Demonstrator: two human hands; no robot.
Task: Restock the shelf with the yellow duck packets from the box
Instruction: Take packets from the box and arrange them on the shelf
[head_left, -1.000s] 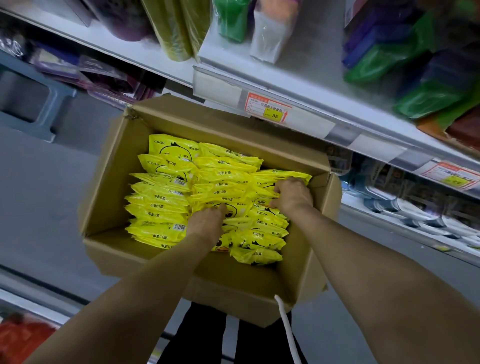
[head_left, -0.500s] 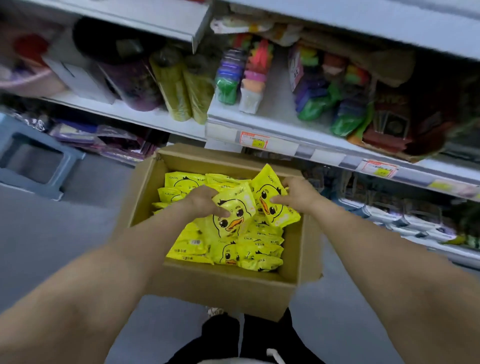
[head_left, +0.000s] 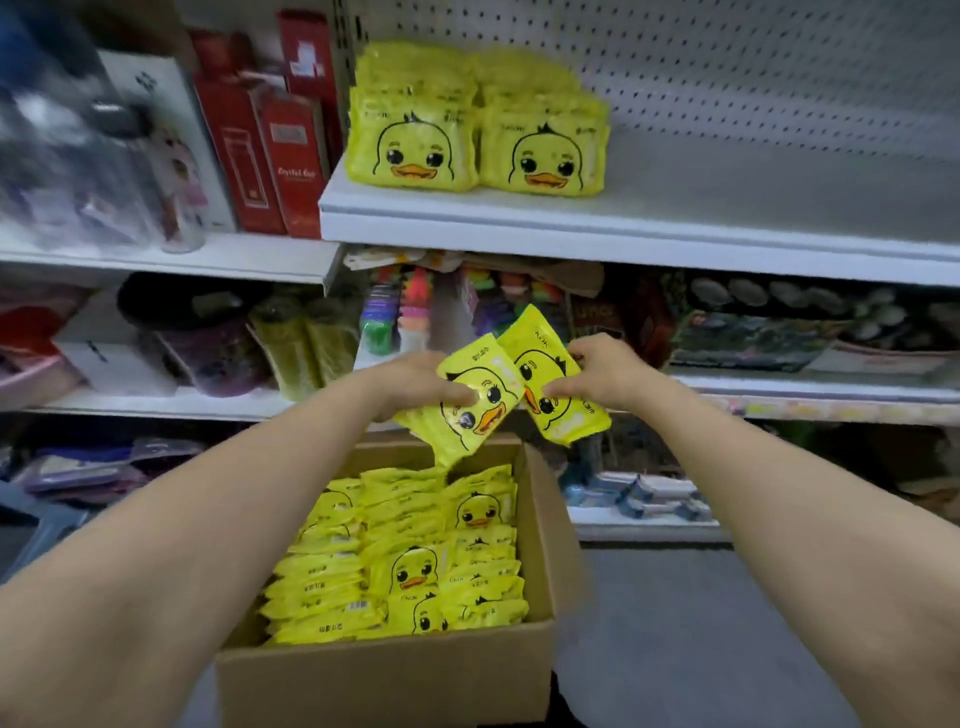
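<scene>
A store aisle is seen from head height, with two bare forearms reaching forward over an open cardboard box (head_left: 395, 675) that is packed with rows of yellow duck packets (head_left: 410, 561). The left hand (head_left: 415, 382) is closed around a small stack of packets (head_left: 470, 402), thumb laid across the printed duck face and the fingers hidden behind. The right hand (head_left: 597, 374) is pinched on a second stack (head_left: 550, 387), held tilted, its lower corner pointing down. The two stacks are touching, the left one overlapping the right, and both are held above the far end of the box, in front of a crowded middle shelf. Higher up, a white shelf (head_left: 571, 223) with a pegboard back is seen; two rows of matching packets (head_left: 475, 140) are stood upright at its left end, and the rest of it to the right is bare. The step in hand appears to be the carry from box to shelf. For the next move, both stacks would need to be lifted to that white shelf, turned upright with faces forward, and set just beside the standing rows without knocking them over.
</scene>
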